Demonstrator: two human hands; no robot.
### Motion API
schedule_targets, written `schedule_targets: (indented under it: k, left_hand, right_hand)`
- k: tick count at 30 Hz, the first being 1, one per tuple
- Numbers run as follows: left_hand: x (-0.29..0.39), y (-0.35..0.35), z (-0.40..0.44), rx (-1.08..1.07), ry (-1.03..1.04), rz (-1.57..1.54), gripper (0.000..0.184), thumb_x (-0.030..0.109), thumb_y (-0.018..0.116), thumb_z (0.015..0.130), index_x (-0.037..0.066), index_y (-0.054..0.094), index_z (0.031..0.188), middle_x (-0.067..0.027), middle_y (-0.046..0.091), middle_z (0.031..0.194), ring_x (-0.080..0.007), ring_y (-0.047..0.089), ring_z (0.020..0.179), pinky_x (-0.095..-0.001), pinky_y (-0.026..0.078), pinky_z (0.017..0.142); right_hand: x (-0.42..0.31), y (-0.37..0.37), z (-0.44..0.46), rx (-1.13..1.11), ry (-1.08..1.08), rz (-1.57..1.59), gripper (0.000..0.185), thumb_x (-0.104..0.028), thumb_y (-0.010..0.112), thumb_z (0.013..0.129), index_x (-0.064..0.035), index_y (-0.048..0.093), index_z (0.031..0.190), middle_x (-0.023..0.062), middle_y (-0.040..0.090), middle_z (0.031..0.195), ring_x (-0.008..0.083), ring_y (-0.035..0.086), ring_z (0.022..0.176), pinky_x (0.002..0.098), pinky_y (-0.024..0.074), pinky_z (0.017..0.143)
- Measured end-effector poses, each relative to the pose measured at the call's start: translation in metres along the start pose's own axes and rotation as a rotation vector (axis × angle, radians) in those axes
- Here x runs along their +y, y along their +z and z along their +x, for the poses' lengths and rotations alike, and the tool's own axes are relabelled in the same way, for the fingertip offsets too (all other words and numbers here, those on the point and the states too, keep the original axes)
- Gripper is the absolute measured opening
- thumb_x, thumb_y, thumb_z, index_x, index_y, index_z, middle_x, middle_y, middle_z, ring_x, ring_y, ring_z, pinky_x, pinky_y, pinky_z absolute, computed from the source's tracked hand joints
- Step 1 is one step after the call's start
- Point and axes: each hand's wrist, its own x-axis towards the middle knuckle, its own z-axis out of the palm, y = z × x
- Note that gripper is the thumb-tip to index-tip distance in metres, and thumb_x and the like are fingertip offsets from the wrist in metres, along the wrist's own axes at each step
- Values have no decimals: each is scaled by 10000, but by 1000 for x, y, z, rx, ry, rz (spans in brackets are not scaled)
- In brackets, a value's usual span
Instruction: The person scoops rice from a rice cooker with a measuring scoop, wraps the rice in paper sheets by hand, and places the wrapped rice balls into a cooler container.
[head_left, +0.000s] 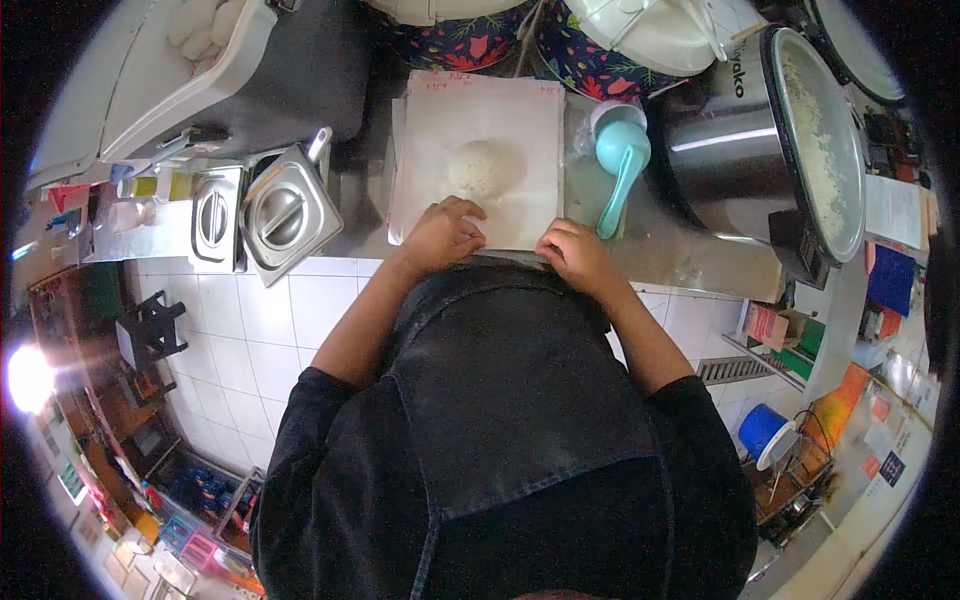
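A rounded mound of white rice (482, 168) lies on the top sheet of a stack of white paper (530, 120) with red print along its far edge. Below the rice, my left hand (445, 236) rests over the near edge of the paper, its fingers bent and apart. At the near right corner, my right hand (578, 254) has its fingers curled together on the sheet's edge. A turquoise rice scoop (622, 160) lies to the right, its round head in a pale cup (612, 112).
At right, a big dark cooker (730, 145) full of rice lies tilted toward me. Steel lidded pans (290, 215) stand at left by a dark box (310, 80). Floral-patterned containers (450, 40) line the back. The steel counter (690, 235) ends just before my apron.
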Motion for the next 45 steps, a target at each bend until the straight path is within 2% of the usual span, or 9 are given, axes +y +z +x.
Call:
schedule_targets:
  k: [6,12,18,24,33,36,39,42,45]
  left_hand:
    - [-1,2,-1,6,-7,8,130,201,709,810,90,773,824,-63,666,1198,-278,560,1181,-418,445,1008]
    - [5,2,0,4,1,103,101,199,730,800,114,766,842,-59,669,1190,-267,574,1162,-419,459,990]
    - [4,7,-2,107,47,38,97,170,757,789,92,732,841,-66,694,1071,-279,636,1035,-410,498,932]
    - [10,15,-1,177,145,131,118,178,751,807,120,699,895,-10,673,1005,-234,621,1017,-409,480,870]
    - [41,15,11,329,230,278,254,262,792,770,144,711,980,-13,630,1036,-240,601,1003,-409,469,868]
    - [47,16,14,345,220,334,276,286,792,772,146,714,997,-14,626,1041,-235,598,995,-400,464,847]
    - [38,21,18,337,218,388,240,290,780,786,142,721,966,-5,635,997,-225,603,972,-390,457,826]
    - [37,18,19,323,221,397,186,275,765,806,138,730,927,3,642,947,-213,609,945,-384,454,814]
    - [42,15,19,313,234,323,131,248,751,823,144,735,899,6,648,921,-207,612,927,-386,457,809]
  right_hand:
    - [8,19,6,450,365,99,261,-223,746,861,-7,680,991,130,637,884,266,624,785,397,505,724]
    - [24,24,23,429,491,63,318,-237,766,850,6,689,1041,142,695,848,267,653,735,388,519,709]
    - [13,20,28,444,513,143,224,-210,768,843,-10,703,921,123,702,778,258,667,705,385,517,682]
    - [7,18,26,528,346,76,177,-173,761,846,-14,692,882,114,693,762,242,655,677,370,503,647]
    - [20,36,33,519,530,386,240,-134,684,915,-42,575,1108,126,663,885,211,631,698,360,506,652]
    - [12,33,37,561,631,1070,269,-120,669,926,-66,529,1149,111,634,928,199,626,721,359,510,616]
    - [11,27,37,523,684,1194,273,-98,681,917,-71,529,1142,87,627,859,179,610,686,335,498,559]
    - [5,16,32,400,681,897,261,-102,682,925,-73,530,1135,60,606,781,146,579,621,310,459,500]
    - [9,18,29,391,658,935,264,-113,686,932,-64,529,1138,34,582,722,128,550,573,291,436,486]
